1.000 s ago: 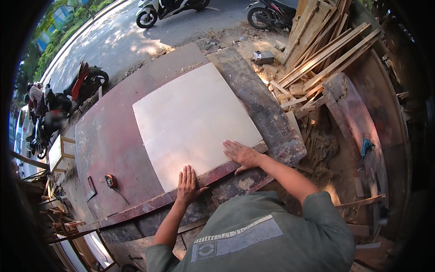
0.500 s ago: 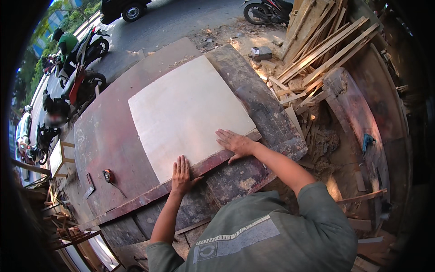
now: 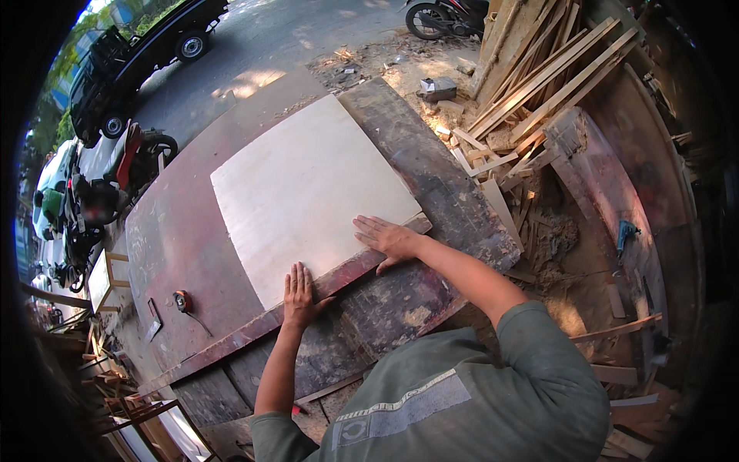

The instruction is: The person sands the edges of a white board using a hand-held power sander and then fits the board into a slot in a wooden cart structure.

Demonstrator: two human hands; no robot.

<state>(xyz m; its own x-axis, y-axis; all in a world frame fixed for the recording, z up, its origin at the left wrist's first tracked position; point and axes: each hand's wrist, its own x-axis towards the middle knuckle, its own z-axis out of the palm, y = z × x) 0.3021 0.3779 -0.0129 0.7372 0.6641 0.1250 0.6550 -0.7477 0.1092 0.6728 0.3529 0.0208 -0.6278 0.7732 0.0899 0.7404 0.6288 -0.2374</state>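
Note:
A pale, flat wooden sheet [image 3: 304, 189] lies on a worn dark-red worktable [image 3: 181, 246]. Its near side runs along the table's raised front edge [image 3: 239, 336]. My left hand [image 3: 299, 299] rests flat at the sheet's near left part, fingers stretched forward and thumb out toward the edge. Further right, my right hand [image 3: 389, 237] lies flat near the sheet's right corner, fingers pointing left and thumb over the front edge. Neither hand grips anything. Left of the sheet are a tape measure [image 3: 182, 301] and a small try square [image 3: 154, 320].
A dark board [image 3: 431, 158] adjoins the sheet's right side. Wood strips [image 3: 550, 73] lean in a pile at the back right. A teal tool [image 3: 626, 236] lies on a curved panel at the far right. Parked motorcycles [image 3: 142, 150] and a truck [image 3: 162, 50] stand beyond the table.
The whole view has shifted slightly. Both hands stay flat on the sheet, with no clear movement against it. On the road, the truck has moved left and a green-clad rider has moved further down-left.

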